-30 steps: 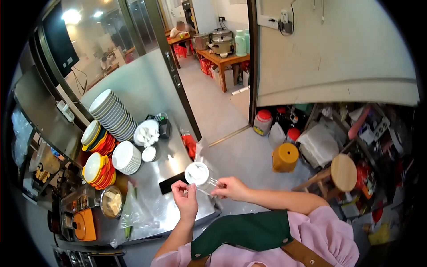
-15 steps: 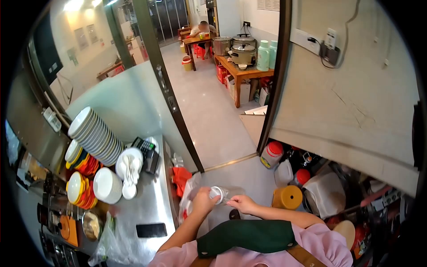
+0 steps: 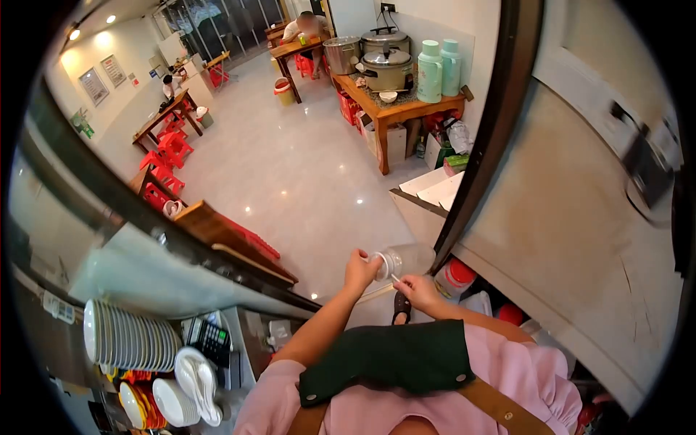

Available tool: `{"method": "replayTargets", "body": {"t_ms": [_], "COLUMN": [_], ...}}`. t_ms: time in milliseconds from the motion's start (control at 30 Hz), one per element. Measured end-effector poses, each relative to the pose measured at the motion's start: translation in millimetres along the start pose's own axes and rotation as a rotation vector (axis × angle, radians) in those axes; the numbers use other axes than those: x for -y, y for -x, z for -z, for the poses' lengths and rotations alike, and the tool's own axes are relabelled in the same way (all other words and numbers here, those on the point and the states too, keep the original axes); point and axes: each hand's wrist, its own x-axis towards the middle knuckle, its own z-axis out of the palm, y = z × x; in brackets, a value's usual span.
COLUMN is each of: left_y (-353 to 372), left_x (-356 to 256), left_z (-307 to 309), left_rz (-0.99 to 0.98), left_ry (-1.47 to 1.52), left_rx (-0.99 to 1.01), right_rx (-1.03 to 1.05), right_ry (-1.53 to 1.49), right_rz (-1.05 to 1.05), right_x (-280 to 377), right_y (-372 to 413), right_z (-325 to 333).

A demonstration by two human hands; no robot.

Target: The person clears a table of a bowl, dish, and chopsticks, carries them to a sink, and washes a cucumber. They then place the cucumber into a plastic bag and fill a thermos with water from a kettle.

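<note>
A clear plastic jar [image 3: 409, 259] lies on its side in the air in front of me, its ringed mouth towards my left. My left hand [image 3: 361, 271] is closed on the jar at its mouth. Just below the jar, my right hand [image 3: 420, 291] pinches a thin pale item [image 3: 395, 278], too small to make out, close to the rim. Whether the right hand also touches the jar cannot be seen.
A doorway with a dark frame [image 3: 484, 145] surrounds me. Beyond it stand a wooden table [image 3: 395, 112] with pots and green flasks [image 3: 429, 72], red stools [image 3: 174, 148], and a seated person [image 3: 304, 29]. Stacked plates [image 3: 130, 337] and a calculator [image 3: 209, 338] are at lower left.
The view has swung towards the doorway, showing more of the room beyond. Both hands and the jar now appear higher and further right, at the doorway. The left hand still holds the jar.
</note>
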Motion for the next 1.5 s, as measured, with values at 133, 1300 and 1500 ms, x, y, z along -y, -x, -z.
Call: {"method": "replayTargets", "body": {"t_ms": [133, 1300, 1500], "left_y": [-116, -871, -934], "left_x": [-26, -310, -306], "left_z": [3, -96, -60], "left_rz": [0.024, -0.002, 0.219], "left_ry": [0.010, 0.485, 0.765], "left_rx": [-0.257, 0.482, 0.544], "right_rx": [0.003, -0.769, -0.722], "right_ry": [0.053, -0.549, -0.585], "right_rz": [0.156, -0.354, -0.433], "right_x": [-10, -187, -248], "right_y": [-138, -856, -934], "right_z": [10, 175, 196]}}
